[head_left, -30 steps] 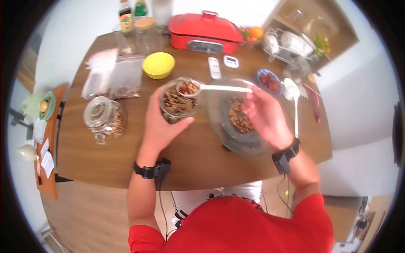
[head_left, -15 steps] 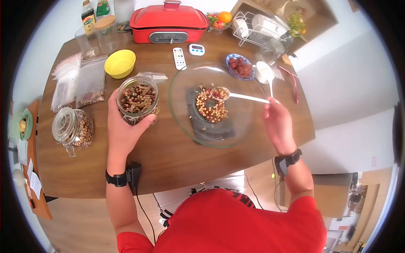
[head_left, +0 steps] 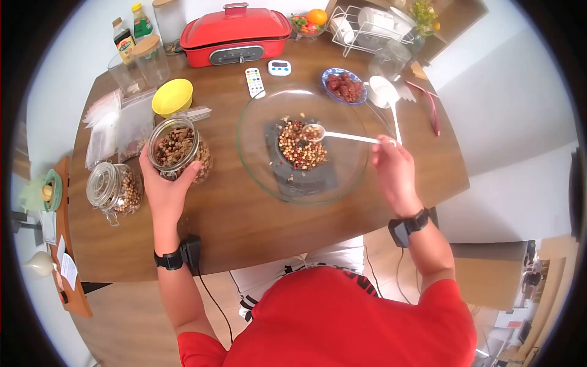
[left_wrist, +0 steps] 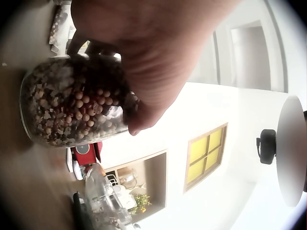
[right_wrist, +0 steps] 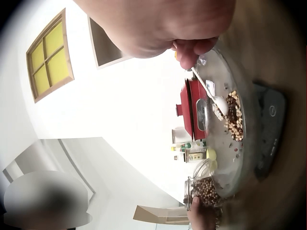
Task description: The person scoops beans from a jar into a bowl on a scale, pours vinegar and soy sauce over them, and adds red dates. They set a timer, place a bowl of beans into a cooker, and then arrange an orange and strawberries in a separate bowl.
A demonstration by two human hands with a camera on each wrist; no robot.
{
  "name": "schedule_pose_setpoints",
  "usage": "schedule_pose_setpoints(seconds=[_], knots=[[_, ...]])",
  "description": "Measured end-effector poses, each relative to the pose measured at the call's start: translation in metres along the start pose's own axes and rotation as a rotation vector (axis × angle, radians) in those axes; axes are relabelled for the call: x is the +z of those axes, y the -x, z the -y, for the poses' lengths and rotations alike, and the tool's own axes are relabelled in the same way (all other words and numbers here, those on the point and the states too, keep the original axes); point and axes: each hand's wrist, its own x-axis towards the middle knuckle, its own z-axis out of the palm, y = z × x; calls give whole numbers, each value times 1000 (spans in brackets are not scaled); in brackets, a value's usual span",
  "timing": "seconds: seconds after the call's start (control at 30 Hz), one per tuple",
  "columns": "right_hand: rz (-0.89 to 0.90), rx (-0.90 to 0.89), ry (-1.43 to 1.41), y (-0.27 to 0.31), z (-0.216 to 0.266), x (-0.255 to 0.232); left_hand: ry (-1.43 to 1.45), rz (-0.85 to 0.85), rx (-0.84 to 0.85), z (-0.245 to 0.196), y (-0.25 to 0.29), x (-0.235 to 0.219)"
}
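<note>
My left hand (head_left: pixel 166 191) grips an open glass jar (head_left: pixel 203 160) of mixed beans and dried bits, tilted a little, left of the large glass bowl (head_left: pixel 247 160). In the left wrist view the jar (left_wrist: pixel 72 108) has the hand's fingers wrapped round its upper part. My right hand (head_left: pixel 396 176) pinches the handle end of a white spoon (head_left: pixel 351 137). The spoon's head, with some beans in it, is over the pile of beans (head_left: pixel 302 153) in the bowl. Under the bowl lies a dark scale (head_left: pixel 312 185), seen in the right wrist view as a black slab (right_wrist: pixel 271 122).
A clasp-lid jar (head_left: pixel 127 194), plastic bags (head_left: pixel 136 116) and a yellow bowl (head_left: pixel 173 98) are at the left. Behind stand a red cooker (head_left: pixel 235 37), a remote (head_left: pixel 254 83) and a timer (head_left: pixel 279 68). A blue-rimmed dish of dark red fruit (head_left: pixel 344 87) and a white cup (head_left: pixel 382 92) are at the right.
The spoon has moved from the jar's mouth rightward to the beans in the bowl. My left hand has shifted the jar leftward, away from the bowl, and its mouth now leans more.
</note>
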Motion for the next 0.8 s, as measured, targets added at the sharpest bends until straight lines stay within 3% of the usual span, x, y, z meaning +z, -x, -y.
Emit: schedule_pose_setpoints(seconds=[0.1, 0.27, 0.33, 0.4, 0.53, 0.6, 0.67, 0.73, 0.8], knots=[[-22, -67, 130, 5, 3, -18, -12, -32, -24, 1, 8, -9], [10, -133, 185, 14, 2, 0, 4, -28, -24, -3, 14, -14], [75, -321, 351, 11, 1, 0, -70, -72, -48, -10, 16, -15], [85, -364, 431, 21, 4, -4, -75, -101, -59, -9, 20, -17], [280, -498, 528, 39, 6, -9, -89, -116, -56, -10, 24, -19], [487, -800, 788, 40, 7, -4, -91, -134, -68, -12, 23, -17], [502, -854, 836, 34, 5, 6, -98, -145, -75, -12, 27, -14], [481, -1026, 909, 24, -1, 9, -140, -253, -26, -10, 37, -9], [417, -1017, 874, 28, 2, 5, -7, -228, -6, -12, 52, -6]])
